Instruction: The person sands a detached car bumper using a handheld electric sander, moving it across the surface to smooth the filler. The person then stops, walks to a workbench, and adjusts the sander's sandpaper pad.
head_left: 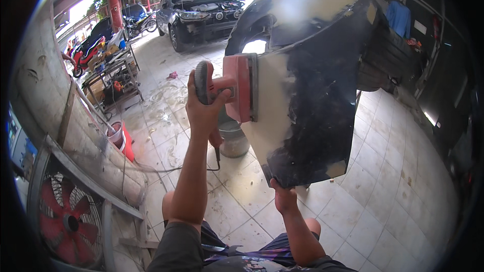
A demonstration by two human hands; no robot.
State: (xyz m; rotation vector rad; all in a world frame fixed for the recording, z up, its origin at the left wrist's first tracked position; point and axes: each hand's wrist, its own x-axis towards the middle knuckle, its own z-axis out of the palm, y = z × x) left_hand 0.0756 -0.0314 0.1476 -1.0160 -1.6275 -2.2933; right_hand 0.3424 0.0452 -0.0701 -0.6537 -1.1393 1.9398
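A large, curved dark panel (322, 106) with pale beige patches is held up over the tiled floor (393, 171). A red sander (241, 88) with a black-and-red grip is positioned at the panel's left side, its flat pad set upright against the beige area there. The sander is grasped by the left hand (202, 108), which is wrapped around the grip with the thumb laid over the red body. The panel's lower edge, near its bottom left corner, is clamped in the right hand (285, 199). A power cord (166, 171) is trailed leftward across the floor, away from the panel. A grey bucket (235, 143) is seen just left of the panel's lower part, partly hidden by the sander. Well left of the panel, a framed fan (70, 222) with red blades is placed. Beyond the panel, to its left, a dark car (201, 17) is parked with its bonnet raised.
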